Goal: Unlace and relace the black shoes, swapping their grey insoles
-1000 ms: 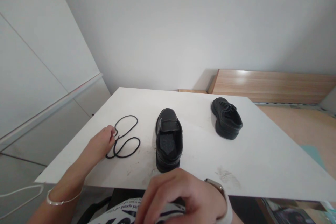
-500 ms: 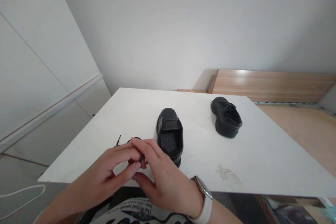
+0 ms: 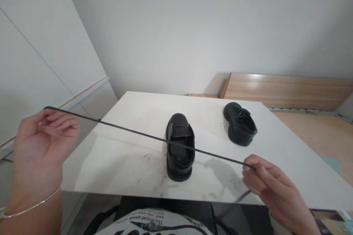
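Observation:
A thin black shoelace (image 3: 132, 131) is stretched straight between my hands, sloping down to the right. My left hand (image 3: 48, 132), raised beyond the table's left edge, pinches one part of it. Near the front right of the table, my right hand (image 3: 267, 178) grips it too, and a loose black length hangs below that hand. Under the lace stands a black shoe (image 3: 180, 167) with no lace in it, its toe pointing away from me. A second black shoe (image 3: 240, 126), laced, stands farther back on the right.
Both shoes stand on a white table (image 3: 143, 106) with dark smudges near its front. A wooden board (image 3: 275, 86) and a pale wooden surface (image 3: 311, 128) lie behind and right. White cabinet panels (image 3: 35, 62) rise on the left.
My hands were together in front of the unlaced shoe. They have moved wide apart, left hand up and left, right hand to the right, drawing the shoelace out straight.

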`<action>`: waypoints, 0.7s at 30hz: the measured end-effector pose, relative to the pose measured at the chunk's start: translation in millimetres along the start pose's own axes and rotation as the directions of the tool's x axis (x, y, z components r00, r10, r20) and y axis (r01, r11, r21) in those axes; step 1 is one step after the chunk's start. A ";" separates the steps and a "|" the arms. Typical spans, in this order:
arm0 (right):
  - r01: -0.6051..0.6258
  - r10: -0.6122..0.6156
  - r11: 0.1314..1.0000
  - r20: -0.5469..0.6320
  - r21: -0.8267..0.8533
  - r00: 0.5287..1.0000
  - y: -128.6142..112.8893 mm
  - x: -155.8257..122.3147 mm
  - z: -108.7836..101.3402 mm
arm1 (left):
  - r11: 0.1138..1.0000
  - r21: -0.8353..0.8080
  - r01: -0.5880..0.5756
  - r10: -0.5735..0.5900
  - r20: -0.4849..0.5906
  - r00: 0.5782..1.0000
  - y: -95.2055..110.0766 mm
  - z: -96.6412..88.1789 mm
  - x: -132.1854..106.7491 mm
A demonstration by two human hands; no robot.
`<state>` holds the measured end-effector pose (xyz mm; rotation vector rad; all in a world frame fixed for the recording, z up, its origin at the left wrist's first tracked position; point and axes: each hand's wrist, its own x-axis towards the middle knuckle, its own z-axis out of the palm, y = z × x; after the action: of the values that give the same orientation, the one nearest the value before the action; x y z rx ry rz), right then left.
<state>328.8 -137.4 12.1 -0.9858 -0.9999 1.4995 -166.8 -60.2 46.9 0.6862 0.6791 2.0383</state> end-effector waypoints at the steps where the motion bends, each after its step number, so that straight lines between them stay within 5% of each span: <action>1: 0.001 -0.001 1.000 -0.068 -0.006 0.998 -1.9 -2.9 -12.7 | 0.995 0.102 -0.022 0.026 -0.030 0.999 0.8 -5.9 4.7; 5: 0.154 -0.098 0.969 -0.276 0.191 0.956 -1.7 -6.4 -48.8 | 0.877 0.470 -0.098 0.142 -0.059 0.988 -0.8 -20.3 19.5; 7: 0.291 -0.142 0.875 -0.369 0.387 0.918 1.9 -0.4 -56.9 | 0.831 0.543 -0.123 0.184 -0.060 0.981 -4.3 -23.0 26.3; 11: 0.490 -0.284 0.638 -0.410 0.594 0.867 6.3 24.9 -55.1 | 0.831 0.549 -0.094 0.194 -0.127 0.973 -11.8 -23.7 37.0; 15: 0.597 -0.404 0.571 -0.441 0.563 0.802 -2.5 53.2 -38.9 | 0.838 0.533 -0.114 0.228 -0.153 0.962 -7.7 -21.7 48.7; 21: 0.439 -0.307 0.411 -0.332 0.799 0.892 -33.8 90.1 -22.7 | 0.885 0.435 -0.168 0.281 -0.211 0.936 13.8 -13.0 85.8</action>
<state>349.0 -42.2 29.5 -0.0790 -0.2078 1.2565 -224.5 3.4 65.7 0.7605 1.2672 2.2515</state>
